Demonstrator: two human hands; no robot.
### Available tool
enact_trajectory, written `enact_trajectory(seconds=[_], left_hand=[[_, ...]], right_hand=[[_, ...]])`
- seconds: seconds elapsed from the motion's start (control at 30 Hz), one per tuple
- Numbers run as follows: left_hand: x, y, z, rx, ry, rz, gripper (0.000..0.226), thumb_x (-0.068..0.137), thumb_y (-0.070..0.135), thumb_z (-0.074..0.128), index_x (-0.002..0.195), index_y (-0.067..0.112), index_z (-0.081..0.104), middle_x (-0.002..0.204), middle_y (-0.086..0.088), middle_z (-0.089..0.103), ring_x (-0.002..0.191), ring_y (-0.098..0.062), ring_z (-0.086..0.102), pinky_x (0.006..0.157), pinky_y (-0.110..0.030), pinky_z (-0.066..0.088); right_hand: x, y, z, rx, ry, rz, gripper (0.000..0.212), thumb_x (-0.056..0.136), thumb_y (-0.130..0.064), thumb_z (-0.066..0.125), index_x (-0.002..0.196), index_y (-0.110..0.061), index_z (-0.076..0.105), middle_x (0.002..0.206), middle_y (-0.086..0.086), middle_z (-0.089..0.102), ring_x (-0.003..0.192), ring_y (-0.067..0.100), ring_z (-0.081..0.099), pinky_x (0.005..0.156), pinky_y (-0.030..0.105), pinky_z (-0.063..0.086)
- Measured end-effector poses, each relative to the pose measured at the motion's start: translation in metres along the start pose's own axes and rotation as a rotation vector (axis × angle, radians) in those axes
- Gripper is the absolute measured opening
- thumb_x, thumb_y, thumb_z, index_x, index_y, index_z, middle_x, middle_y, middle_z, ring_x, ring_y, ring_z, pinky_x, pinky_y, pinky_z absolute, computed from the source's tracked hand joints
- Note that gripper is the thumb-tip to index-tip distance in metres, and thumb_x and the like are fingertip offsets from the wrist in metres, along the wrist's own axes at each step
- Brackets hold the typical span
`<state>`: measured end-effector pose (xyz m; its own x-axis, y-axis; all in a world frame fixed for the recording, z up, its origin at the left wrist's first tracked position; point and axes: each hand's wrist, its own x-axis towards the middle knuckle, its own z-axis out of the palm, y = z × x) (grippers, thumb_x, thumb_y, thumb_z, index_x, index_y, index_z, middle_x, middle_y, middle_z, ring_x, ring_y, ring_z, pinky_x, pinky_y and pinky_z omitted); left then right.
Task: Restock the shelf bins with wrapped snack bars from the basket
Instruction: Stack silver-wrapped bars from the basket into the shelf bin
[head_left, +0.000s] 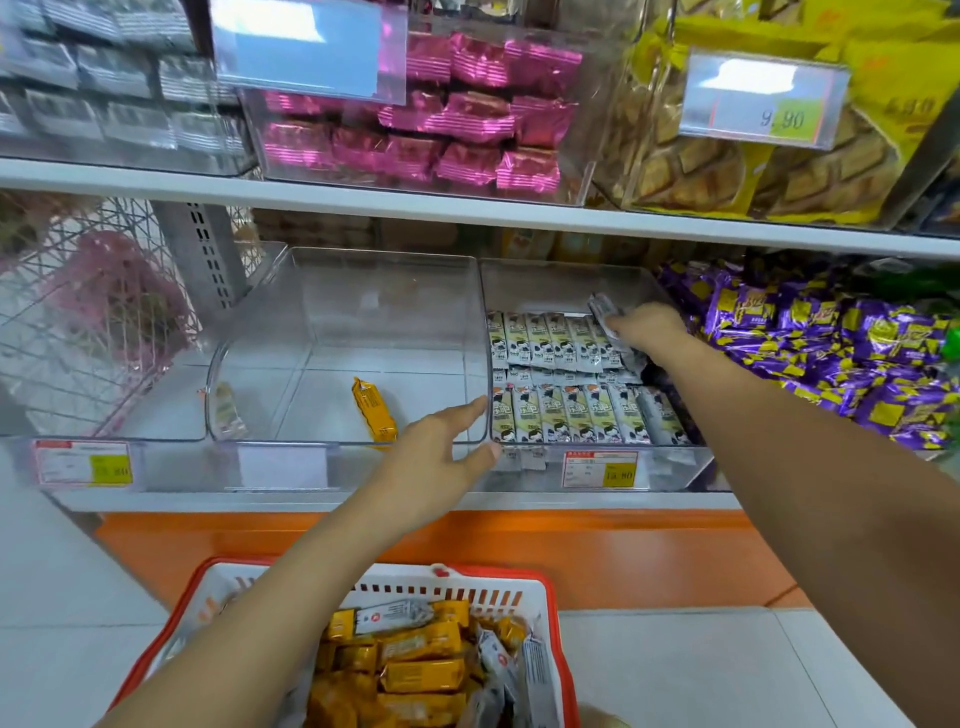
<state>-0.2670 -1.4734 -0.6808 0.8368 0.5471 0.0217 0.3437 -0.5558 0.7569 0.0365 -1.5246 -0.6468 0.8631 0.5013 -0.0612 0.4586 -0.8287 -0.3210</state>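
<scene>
Over right bin (545, 291), grey bar (602, 310) juts leftward from right hand (649, 327) grip.

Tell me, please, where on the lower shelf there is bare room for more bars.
The left clear bin is mostly bare: between the pale bar and the orange bar, and behind both to its back wall. The right bin is crowded with white bars.

The price tag (763, 101) clipped to the upper bin (631, 171) of yellow biscuit packs (878, 171) reads "9.90" on a green patch. The price label (600, 469) on the front of the clear bin (675, 467) of white-and-black snack bars (566, 415) reads "15.80" on yellow. The left label (83, 462) and the wrapper print are too blurred to read.
</scene>
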Motion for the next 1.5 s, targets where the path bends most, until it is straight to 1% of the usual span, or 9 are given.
enact_trajectory(seconds=[0.17,0.4,0.6,0.73,0.87,1.03,1.13,1.3,1.5], left_hand=[[-0.003,0.003,-0.001,-0.009,-0.001,-0.003,0.058,0.095,0.033,0.053,0.148,0.028,0.029,0.153,0.007,0.031,0.140,-0.013,0.030,0.105,-0.019,0.025],[-0.004,0.003,-0.001,-0.005,0.005,-0.015,0.058,0.095,0.035,0.053,0.148,0.031,0.029,0.152,0.008,0.032,0.139,-0.014,0.032,0.107,-0.024,0.027],[-0.003,0.003,-0.001,-0.005,0.005,-0.017,0.057,0.095,0.035,0.052,0.147,0.032,0.029,0.152,0.009,0.033,0.139,-0.014,0.032,0.107,-0.026,0.029],[-0.002,0.002,-0.001,-0.011,0.003,-0.014,0.056,0.095,0.036,0.052,0.147,0.033,0.029,0.151,0.009,0.033,0.139,-0.015,0.033,0.107,-0.026,0.029],[-0.001,0.000,0.000,-0.013,0.003,-0.009,0.056,0.095,0.036,0.052,0.147,0.032,0.030,0.151,0.008,0.034,0.138,-0.014,0.033,0.104,-0.023,0.028],[-0.003,0.000,0.001,0.018,0.014,0.014,0.057,0.096,0.034,0.051,0.148,0.032,0.028,0.152,0.008,0.033,0.138,-0.014,0.034,0.106,-0.023,0.028],[-0.006,0.003,0.003,0.042,0.022,0.027,0.059,0.096,0.033,0.052,0.149,0.030,0.025,0.152,0.007,0.032,0.138,-0.014,0.033,0.107,-0.024,0.028],[-0.012,0.008,0.005,0.070,0.028,0.043,0.061,0.097,0.031,0.051,0.151,0.026,0.023,0.154,0.004,0.030,0.139,-0.016,0.033,0.108,-0.025,0.029],[-0.023,0.004,0.008,0.078,0.030,0.121,0.060,0.097,0.027,0.051,0.150,0.024,0.023,0.153,0.006,0.030,0.140,-0.012,0.029,0.102,-0.011,0.018]], right_hand=[[-0.011,0.000,0.009,-0.061,0.142,-0.053,0.053,0.095,-0.046,0.051,0.067,-0.001,0.052,0.079,0.016,0.058,0.083,0.030,0.060,0.064,0.030,0.037],[-0.021,-0.007,0.025,-0.190,0.228,-0.059,0.034,0.098,-0.028,0.050,0.114,0.000,0.060,0.112,0.019,0.064,0.101,0.036,0.063,0.070,0.034,0.044],[-0.020,-0.013,0.005,-0.222,0.079,-0.097,0.047,0.104,-0.031,0.029,0.121,0.004,0.056,0.097,0.019,0.062,0.088,0.031,0.061,0.072,0.033,0.050],[-0.012,-0.015,-0.004,-0.110,-0.005,-0.162,0.048,0.104,-0.022,0.025,0.150,-0.011,0.021,0.096,0.020,0.061,0.079,0.026,0.053,0.068,0.031,0.040],[-0.008,-0.016,-0.013,-0.027,-0.079,-0.135,0.046,0.104,-0.029,0.030,0.123,0.005,0.055,0.115,0.024,0.060,0.099,0.030,0.056,0.076,0.027,0.036],[-0.028,-0.011,-0.028,-0.219,0.083,-0.113,0.062,0.101,-0.048,0.034,0.123,0.007,0.054,0.121,0.024,0.059,0.113,0.035,0.056,0.092,0.034,0.044],[-0.059,-0.006,-0.032,-0.461,0.167,-0.084,0.050,0.098,-0.035,0.042,0.126,0.005,0.051,0.127,0.024,0.052,0.117,0.037,0.047,0.098,0.038,0.043],[-0.097,0.011,-0.013,-0.602,0.112,-0.039,0.049,0.094,-0.028,0.053,0.135,-0.007,0.035,0.130,0.017,0.050,0.122,0.034,0.046,0.082,0.038,0.042],[-0.115,0.019,-0.001,-0.708,0.000,-0.012,0.026,0.093,-0.012,0.050,0.118,-0.009,0.057,0.112,0.006,0.061,0.103,0.025,0.058,0.071,0.030,0.041]])
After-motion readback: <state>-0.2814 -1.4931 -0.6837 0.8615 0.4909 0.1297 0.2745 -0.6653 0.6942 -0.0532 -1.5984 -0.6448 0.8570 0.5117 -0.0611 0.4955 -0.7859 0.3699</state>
